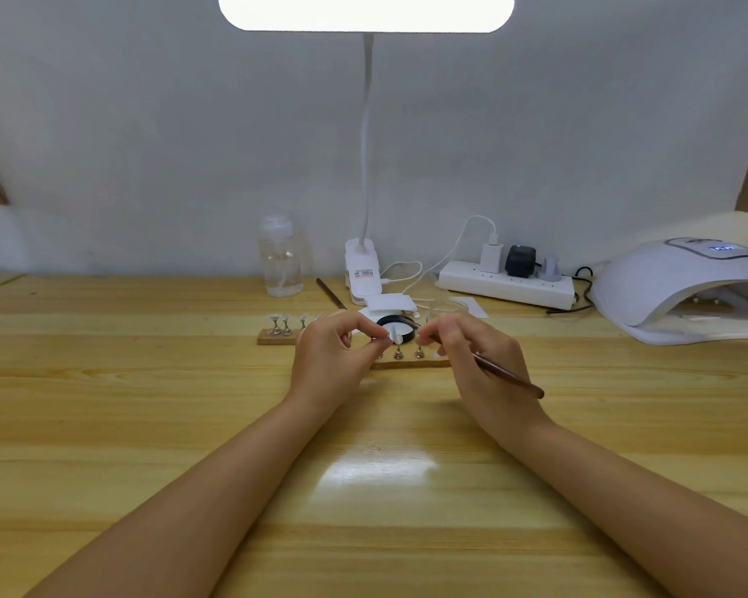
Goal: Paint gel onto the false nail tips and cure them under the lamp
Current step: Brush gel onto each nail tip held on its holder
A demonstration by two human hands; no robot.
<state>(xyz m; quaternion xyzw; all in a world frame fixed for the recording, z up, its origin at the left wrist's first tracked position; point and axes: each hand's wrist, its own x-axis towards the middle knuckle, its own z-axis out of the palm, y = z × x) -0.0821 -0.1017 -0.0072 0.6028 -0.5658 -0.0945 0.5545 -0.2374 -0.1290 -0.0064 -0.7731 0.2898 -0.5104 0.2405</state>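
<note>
My left hand (335, 353) pinches a small white nail tip on its holder (394, 335) between thumb and forefinger, lifted just above the table. My right hand (471, 356) grips a thin brown brush (510, 376), its handle pointing back to the right and its tip hidden near the nail tip. Under my hands lies a wooden strip (411, 361) with metal nail stands (419, 351). A second wooden strip (277, 337) to the left carries several stands topped with white tips. A black-rimmed gel pot (396, 322) sits just behind. The white curing lamp (683, 287) stands at the far right, its opening facing left.
A clear bottle (280, 263) stands at the back, beside the clip-on desk lamp (363, 269). A white power strip (508, 287) with plugs and cables lies against the wall. Another brown brush (331, 293) and a small glass dish (448, 307) lie behind the gel pot.
</note>
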